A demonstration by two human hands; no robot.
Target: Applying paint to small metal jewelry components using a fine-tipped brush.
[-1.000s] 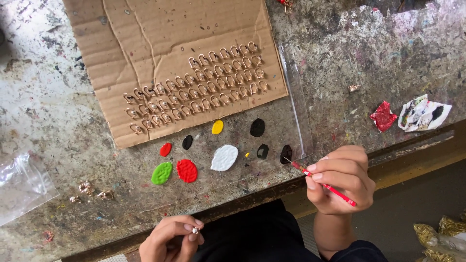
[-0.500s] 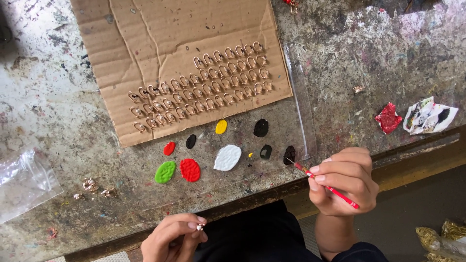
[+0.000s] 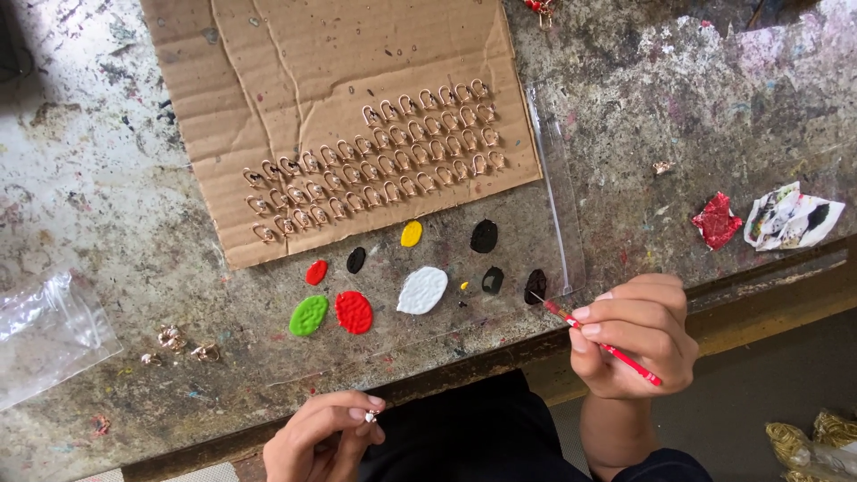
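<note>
My right hand (image 3: 638, 335) grips a thin red paintbrush (image 3: 596, 340) near the table's front edge, its tip pointing at a dark paint blob (image 3: 536, 286). My left hand (image 3: 326, 435) is low at the front and pinches a tiny metal piece (image 3: 370, 416) between its fingertips. Blobs of paint lie on a clear plastic sheet (image 3: 562, 205): green (image 3: 309, 315), red (image 3: 353, 312), white (image 3: 422, 290), yellow (image 3: 411, 233) and black (image 3: 484, 236). Behind them a cardboard sheet (image 3: 339, 80) holds several rows of small metal pieces (image 3: 375, 161).
A clear plastic bag (image 3: 45, 335) lies at the left, with a few loose metal pieces (image 3: 174, 341) beside it. A red crumpled scrap (image 3: 716, 220) and a paint-stained rag (image 3: 790, 217) sit at the right. The paint-spattered table's edge (image 3: 768, 303) runs past my right hand.
My right hand has held the brush tip at the dark paint blob with barely any shift. The left hand has stayed low, still pinching the tiny piece.
</note>
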